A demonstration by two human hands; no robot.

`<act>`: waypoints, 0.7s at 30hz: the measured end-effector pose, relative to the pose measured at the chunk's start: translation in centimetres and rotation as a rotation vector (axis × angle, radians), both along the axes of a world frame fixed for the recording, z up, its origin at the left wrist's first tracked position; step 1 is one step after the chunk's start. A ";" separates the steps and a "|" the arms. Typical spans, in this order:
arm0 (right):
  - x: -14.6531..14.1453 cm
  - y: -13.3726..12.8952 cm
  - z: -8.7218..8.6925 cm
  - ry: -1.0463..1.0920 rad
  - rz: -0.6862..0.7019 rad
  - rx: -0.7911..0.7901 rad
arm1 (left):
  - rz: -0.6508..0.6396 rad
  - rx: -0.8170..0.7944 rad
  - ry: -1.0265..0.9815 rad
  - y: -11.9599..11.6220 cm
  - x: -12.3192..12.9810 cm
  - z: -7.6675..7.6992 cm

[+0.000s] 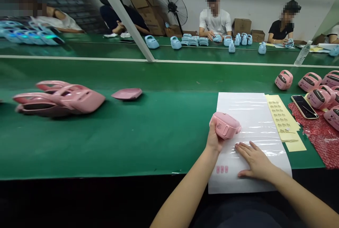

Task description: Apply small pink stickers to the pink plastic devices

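Observation:
My left hand (215, 139) is wrapped round a pink plastic case (225, 125), held above the left part of a large white sheet (241, 109). My right hand (254, 161) lies spread on that glossy sheet, just right of and below the case, with nothing in its fingers. Small pink stickers (222, 169) sit in a row near the sheet's lower left. Beside the sheet's right edge are yellow sticker sheets (281, 115) with rows of small round marks.
Pink cases (319, 97) and a phone (304, 107) lie at the right, by red bubble wrap (321, 139). More pink parts (63, 99) and a pink panel (127, 94) are at the left. A bottle (303, 54) leans beyond; people sit across the table.

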State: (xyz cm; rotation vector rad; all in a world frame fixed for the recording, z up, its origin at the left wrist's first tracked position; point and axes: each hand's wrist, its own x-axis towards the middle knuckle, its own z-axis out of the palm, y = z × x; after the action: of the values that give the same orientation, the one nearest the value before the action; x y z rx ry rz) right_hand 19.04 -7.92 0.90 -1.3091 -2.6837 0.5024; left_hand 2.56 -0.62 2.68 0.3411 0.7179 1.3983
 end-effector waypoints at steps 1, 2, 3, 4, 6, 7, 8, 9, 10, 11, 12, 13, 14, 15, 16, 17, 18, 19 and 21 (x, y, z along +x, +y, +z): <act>-0.1 0.1 0.2 0.000 -0.004 0.003 | -0.010 0.006 -0.006 -0.1 0.1 -0.2; -0.5 0.0 0.2 0.007 -0.018 0.020 | -0.022 0.011 -0.013 -0.2 0.2 -0.4; -1.1 -0.3 0.1 0.029 -0.034 0.049 | -0.034 0.017 -0.020 -0.4 0.3 -0.7; -1.9 -0.6 -0.1 0.067 -0.046 0.083 | -0.043 0.022 -0.027 -0.5 0.4 -0.9; -3.7 -1.5 -0.8 0.169 -0.052 0.148 | -0.052 0.032 -0.038 -0.6 0.5 -1.4; -4.7 -1.9 -1.2 0.218 -0.050 0.172 | -0.052 0.034 -0.042 -0.7 0.4 -1.6; -5.5 -2.3 -1.7 0.255 -0.053 0.192 | -0.049 0.036 -0.044 -0.7 0.4 -1.7; -6.2 -2.7 -2.1 0.275 -0.065 0.212 | -0.044 0.036 -0.046 -0.8 0.3 -1.7; -6.7 -3.0 -2.4 0.280 -0.086 0.234 | -0.037 0.036 -0.046 -0.8 0.2 -1.8; -7.1 -3.2 -2.7 0.276 -0.110 0.258 | -0.032 0.036 -0.047 -0.9 0.2 -1.8; -7.3 -3.4 -3.0 0.267 -0.135 0.282 | -0.029 0.037 -0.049 -0.9 0.1 -1.8; -7.3 -3.5 -3.2 0.257 -0.162 0.302 | -0.028 0.038 -0.051 -0.9 0.1 -1.8; -7.3 -3.6 -3.3 0.249 -0.188 0.318 | -0.028 0.040 -0.054 -1.0 0.0 -1.8; -7.2 -3.7 -3.4 0.246 -0.210 0.328 | -0.029 0.041 -0.057 -1.0 0.0 -1.7; -7.1 -3.7 -3.5 0.247 -0.224 0.332 | -0.027 0.042 -0.060 -1.0 0.0 -1.7; -7.0 -3.7 -3.6 0.253 -0.229 0.333 | -0.023 0.042 -0.063 -1.0 0.0 -1.7; -6.8 -3.7 -3.8 0.262 -0.228 0.331 | -0.016 0.041 -0.067 -1.0 -0.1 -1.6; -6.7 -3.7 -3.9 0.271 -0.224 0.328 | -0.010 0.040 -0.070 -1.1 -0.1 -1.5; -6.5 -3.8 -4.1 0.288 -0.222 0.319 | -0.010 0.045 -0.081 -1.3 -0.1 -1.2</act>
State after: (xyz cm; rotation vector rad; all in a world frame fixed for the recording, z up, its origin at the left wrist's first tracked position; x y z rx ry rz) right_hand 12.56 -11.72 -3.22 -1.3051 -2.2380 0.2058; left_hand 2.46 -1.96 1.51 0.3205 0.6184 1.4126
